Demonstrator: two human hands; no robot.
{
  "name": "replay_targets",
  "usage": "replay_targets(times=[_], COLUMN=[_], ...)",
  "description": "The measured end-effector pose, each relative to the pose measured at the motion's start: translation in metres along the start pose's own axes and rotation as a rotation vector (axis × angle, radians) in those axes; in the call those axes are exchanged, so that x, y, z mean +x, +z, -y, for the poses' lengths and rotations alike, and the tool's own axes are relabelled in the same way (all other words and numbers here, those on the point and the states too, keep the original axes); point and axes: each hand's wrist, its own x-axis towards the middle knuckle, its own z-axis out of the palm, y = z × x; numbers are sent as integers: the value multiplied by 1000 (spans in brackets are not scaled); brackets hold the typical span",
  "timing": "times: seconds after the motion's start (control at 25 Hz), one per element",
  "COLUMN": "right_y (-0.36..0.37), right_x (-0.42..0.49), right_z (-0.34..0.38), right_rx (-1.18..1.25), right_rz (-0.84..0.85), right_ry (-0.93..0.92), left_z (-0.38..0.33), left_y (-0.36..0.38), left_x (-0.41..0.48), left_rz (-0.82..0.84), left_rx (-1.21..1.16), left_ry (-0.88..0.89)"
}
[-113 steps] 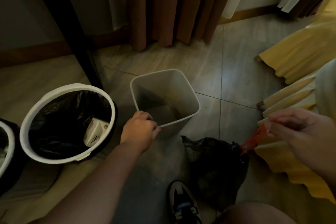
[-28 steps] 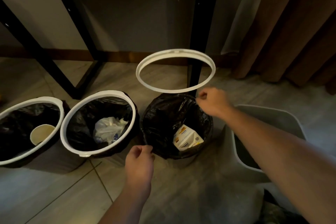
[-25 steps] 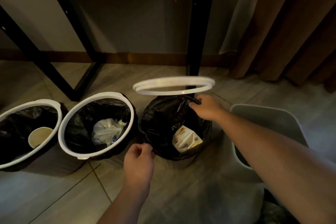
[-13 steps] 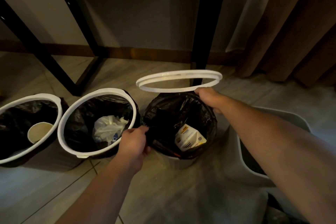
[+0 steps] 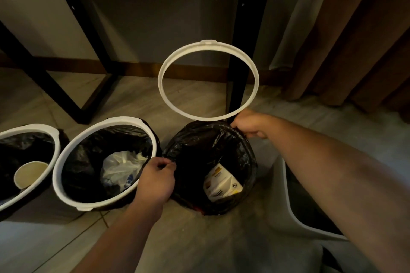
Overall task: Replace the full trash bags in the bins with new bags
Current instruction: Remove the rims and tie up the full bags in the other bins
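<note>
Three round bins lined with black bags stand in a row on the floor. The right one holds a black trash bag (image 5: 195, 153) with a carton (image 5: 221, 186) inside. Its white retaining ring (image 5: 168, 97) is off the bin and tilted up above it. My right hand (image 5: 250, 124) grips the ring's lower right edge at the bag's far rim. My left hand (image 5: 155, 177) pinches the bag's left edge. The middle bin (image 5: 66, 162) keeps its ring and holds a white plastic bag (image 5: 122, 166).
The left bin (image 5: 51, 139) holds a paper cup (image 5: 28, 173). A square grey bin (image 5: 288, 201) stands under my right arm. Black table legs (image 5: 237, 51) rise just behind the bins, with brown curtains (image 5: 355, 40) at the right.
The white ring has swung from nearly flat above the bin to steeply tilted up, still in my right hand. My left hand stays on the bag's left edge.
</note>
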Motion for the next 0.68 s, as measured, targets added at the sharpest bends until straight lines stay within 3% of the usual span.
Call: replay_targets(times=[0.16,0.4,0.52,0.68], right_y=[0,-8,-16,-29], right_x=[0,-1,-5,-21], right_z=[3,11,15,11], right_rx=[-44,191,319,290], right_rz=[-7,-56,-15,61], right_ry=[-20,-36,2,-35], left_z=[-7,-34,-42,-46], left_y=[-2,-8,-8,-15], left_x=[-8,-27,-35,-38], left_rz=[30,69,76,28], left_rx=[40,-17,-24,15], left_ry=[68,186,240,311])
